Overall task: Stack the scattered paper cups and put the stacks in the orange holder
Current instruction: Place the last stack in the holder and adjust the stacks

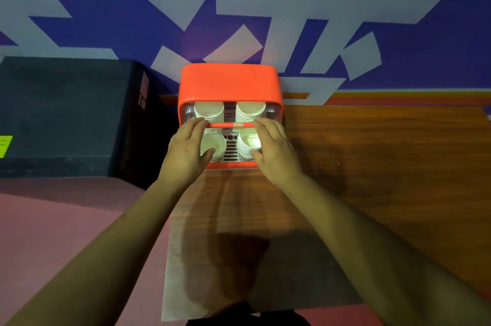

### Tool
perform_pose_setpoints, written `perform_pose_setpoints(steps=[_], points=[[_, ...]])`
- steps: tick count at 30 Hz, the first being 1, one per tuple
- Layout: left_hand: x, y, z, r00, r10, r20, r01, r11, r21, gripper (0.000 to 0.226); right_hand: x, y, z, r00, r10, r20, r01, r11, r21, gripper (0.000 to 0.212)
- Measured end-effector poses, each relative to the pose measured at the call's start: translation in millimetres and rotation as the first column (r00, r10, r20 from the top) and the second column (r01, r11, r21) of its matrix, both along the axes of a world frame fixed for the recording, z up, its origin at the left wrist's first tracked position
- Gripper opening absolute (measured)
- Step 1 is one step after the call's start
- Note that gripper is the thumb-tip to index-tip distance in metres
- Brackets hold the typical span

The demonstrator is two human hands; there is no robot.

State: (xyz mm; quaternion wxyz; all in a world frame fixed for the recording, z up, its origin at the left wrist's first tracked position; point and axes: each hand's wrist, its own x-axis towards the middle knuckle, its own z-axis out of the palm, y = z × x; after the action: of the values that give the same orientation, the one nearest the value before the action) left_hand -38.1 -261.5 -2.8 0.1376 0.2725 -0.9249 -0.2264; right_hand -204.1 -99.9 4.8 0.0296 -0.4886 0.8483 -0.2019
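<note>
The orange holder [229, 81] stands at the back of the wooden table, against the wall. Stacks of white paper cups fill its compartments: back left stack [208, 110], back right stack [250, 110], front left stack [216, 143], front right stack [248, 143]. My left hand [186, 147] rests over the holder's left side, fingertips at the orange cross bar [223, 125] and thumb on the front left stack's rim. My right hand [273, 147] lies over the right side, fingers spread by the front right stack. Whether either hand grips anything I cannot tell.
A wooden table [372, 166] stretches to the right of the holder. A dark box [66, 113] stands to the left, with a green label [5, 145] on its side. A pale sheet [186, 259] lies on the table's near part. Pink floor [66, 219] is at lower left.
</note>
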Motion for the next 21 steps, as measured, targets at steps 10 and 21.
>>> perform_pose_setpoints(steps=[10, 21], points=[[-6, -2, 0, 0.995, 0.083, 0.047, -0.074, 0.983, -0.168, 0.045, -6, -19, -6, 0.998, -0.06, -0.036, 0.059, 0.997, -0.046, 0.053], [-7, -7, 0, 0.998, 0.058, 0.038, -0.051, 0.985, -0.162, 0.037, -14, -18, -4, 0.99, 0.028, -0.142, -0.023, 0.999, 0.039, 0.047]])
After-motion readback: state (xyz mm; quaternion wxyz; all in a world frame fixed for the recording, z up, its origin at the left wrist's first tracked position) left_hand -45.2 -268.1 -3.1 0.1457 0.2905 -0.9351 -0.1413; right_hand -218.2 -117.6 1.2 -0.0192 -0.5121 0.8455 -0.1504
